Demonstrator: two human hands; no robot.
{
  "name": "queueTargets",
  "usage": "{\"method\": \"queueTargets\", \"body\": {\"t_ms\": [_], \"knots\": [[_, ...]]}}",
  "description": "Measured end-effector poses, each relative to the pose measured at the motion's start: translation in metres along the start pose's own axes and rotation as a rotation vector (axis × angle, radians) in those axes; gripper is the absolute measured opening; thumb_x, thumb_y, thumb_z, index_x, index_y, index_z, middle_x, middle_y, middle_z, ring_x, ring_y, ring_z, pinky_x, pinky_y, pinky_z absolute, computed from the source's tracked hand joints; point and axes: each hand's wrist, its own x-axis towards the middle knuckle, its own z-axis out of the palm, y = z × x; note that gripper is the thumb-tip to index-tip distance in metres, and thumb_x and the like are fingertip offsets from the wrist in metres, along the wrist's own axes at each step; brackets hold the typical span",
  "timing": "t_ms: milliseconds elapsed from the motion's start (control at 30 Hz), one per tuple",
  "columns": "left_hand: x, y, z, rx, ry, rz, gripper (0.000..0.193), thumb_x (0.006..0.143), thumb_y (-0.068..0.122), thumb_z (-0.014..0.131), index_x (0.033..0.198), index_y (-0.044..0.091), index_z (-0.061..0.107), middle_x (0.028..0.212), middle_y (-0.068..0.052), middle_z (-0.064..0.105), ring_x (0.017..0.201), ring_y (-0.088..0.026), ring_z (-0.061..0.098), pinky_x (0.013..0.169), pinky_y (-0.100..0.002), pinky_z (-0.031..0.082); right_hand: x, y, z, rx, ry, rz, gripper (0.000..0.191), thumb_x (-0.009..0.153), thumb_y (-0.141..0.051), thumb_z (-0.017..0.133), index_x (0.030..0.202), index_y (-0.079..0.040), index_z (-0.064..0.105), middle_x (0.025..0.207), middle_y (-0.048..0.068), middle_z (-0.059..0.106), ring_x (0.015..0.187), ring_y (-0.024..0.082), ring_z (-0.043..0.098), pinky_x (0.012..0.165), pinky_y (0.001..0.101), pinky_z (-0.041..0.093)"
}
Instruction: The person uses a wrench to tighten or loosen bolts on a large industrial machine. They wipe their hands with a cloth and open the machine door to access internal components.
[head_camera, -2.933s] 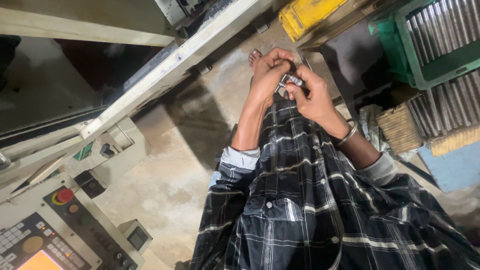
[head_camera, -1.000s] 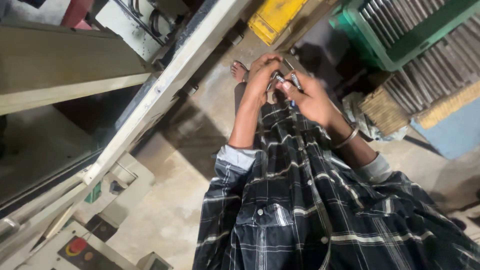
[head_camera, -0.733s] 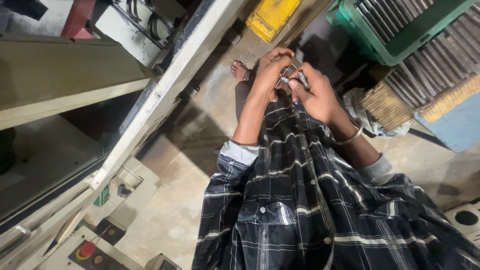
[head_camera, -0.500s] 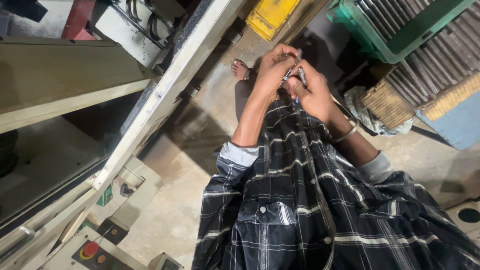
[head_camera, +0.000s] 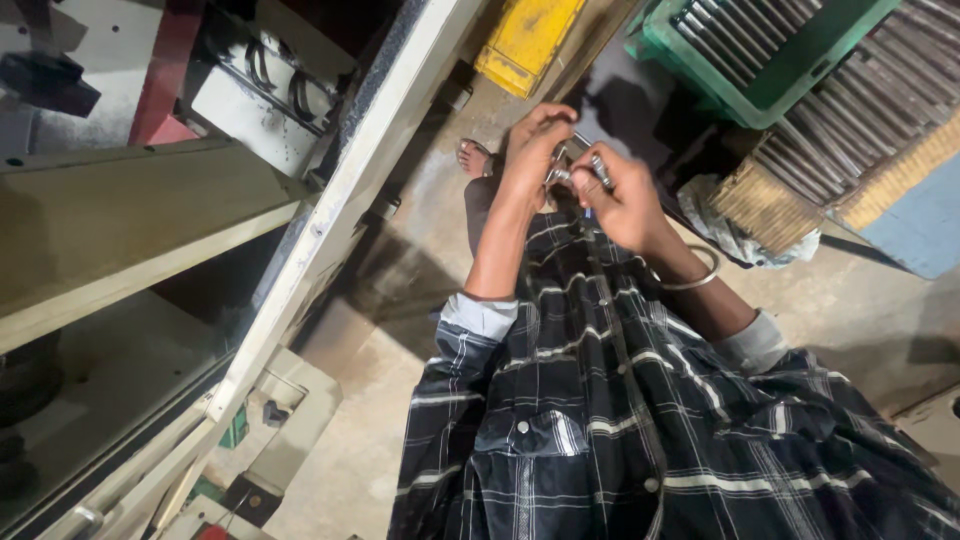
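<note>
Plaid shirt (head_camera: 620, 440): black with white checks, nearest of all, sleeves rolled above the forearms.
Left hand (head_camera: 532, 150): raised ahead of the chest, fingers curled shut around one end of a small metal part (head_camera: 572, 172).
Right hand (head_camera: 622, 195): just right of the left, fingers pinched closed on the same part; a metal bangle (head_camera: 692, 280) circles the wrist.
Metal part: small, shiny, held between both hands above the concrete floor (head_camera: 400, 330); its exact shape is too small to tell.
Machine frame (head_camera: 330, 210): cream, running along the left.
Yellow box (head_camera: 525, 40): on the floor, far beyond the hands.
Green crate (head_camera: 770, 85): far right, filled with grey metal rods lying side by side.
Lower crate (head_camera: 840, 135): just right of the green one, also packed with rods.
</note>
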Motion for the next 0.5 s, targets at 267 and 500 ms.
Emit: {"method": "queueTargets", "body": {"t_ms": [267, 500], "knots": [[0.0086, -0.0071, 0.005, 0.037, -0.066, -0.023, 0.016, 0.086, 0.001, 0.066, 0.102, 0.002, 0.068, 0.084, -0.001, 0.062, 0.064, -0.007, 0.055, 0.052, -0.023, 0.042, 0.0001, 0.0036, 0.0005, 0.025, 0.06, 0.021, 0.009, 0.106, -0.005, 0.058, 0.099, 0.001, 0.059, 0.07, 0.003, 0.062, 0.065, 0.008, 0.057, 0.063, 0.0266, 0.046], [0.0069, -0.004, 0.0093, 0.056, -0.156, -0.052, 0.018, 0.088, 0.0, 0.06, 0.104, 0.004, 0.068, 0.083, -0.005, 0.065, 0.067, -0.008, 0.061, 0.055, -0.025, 0.048, 0.0058, 0.0007, 0.0037, 0.011, 0.121, 0.008, 0.009, 0.107, -0.005, 0.058, 0.1, -0.001, 0.056, 0.068, 0.004, 0.059, 0.062, 0.009, 0.056, 0.059, 0.0271, 0.045]]}}
